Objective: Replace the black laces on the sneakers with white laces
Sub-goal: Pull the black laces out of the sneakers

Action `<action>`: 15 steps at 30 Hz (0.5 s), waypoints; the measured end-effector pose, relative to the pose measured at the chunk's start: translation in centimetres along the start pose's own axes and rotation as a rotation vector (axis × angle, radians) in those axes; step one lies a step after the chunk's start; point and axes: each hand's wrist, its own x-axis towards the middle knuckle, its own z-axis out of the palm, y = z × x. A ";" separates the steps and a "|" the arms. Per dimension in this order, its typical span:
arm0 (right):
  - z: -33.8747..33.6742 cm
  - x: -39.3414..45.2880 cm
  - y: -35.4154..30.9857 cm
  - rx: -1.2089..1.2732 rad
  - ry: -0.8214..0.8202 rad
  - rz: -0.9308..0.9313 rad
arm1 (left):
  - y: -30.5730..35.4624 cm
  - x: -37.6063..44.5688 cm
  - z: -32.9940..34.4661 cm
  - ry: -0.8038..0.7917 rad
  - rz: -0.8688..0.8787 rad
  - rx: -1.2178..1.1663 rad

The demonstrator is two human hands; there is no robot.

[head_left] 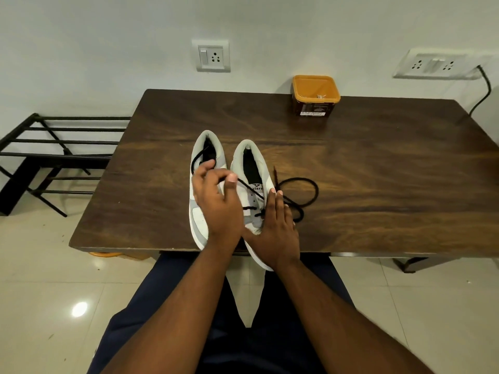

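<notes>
Over sneakers [251,184], left hand [216,201] pinching lace [249,188]

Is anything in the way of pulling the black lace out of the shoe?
Yes. The lace is threaded through the lower eyelets of the right shoe. The left hand pinches it; the right hand steadies the shoe.

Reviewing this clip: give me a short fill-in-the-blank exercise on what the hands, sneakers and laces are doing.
1. The left hand pinches a ____ lace.
2. The right hand steadies the ____ sneaker.
3. The orange tub stands at the table's ____ edge.

Missing words: black; right; far
</notes>
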 end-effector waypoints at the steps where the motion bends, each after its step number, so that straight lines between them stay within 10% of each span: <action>1: -0.1 0.1 0.0 0.007 -0.005 -0.001 | 0.2 0.2 -0.1 0.114 -0.030 -0.053; 6: -0.1 0.1 -0.1 -0.013 -0.009 -0.001 | -0.4 0.4 -0.3 0.214 -0.167 -0.019; 10: -0.2 0.0 -0.1 -0.031 -0.008 -0.011 | -0.6 -0.1 0.5 -0.333 0.241 0.595; 15: -0.2 0.2 0.1 -0.016 -0.044 -0.019 | -0.5 -0.2 1.8 -0.665 0.218 0.935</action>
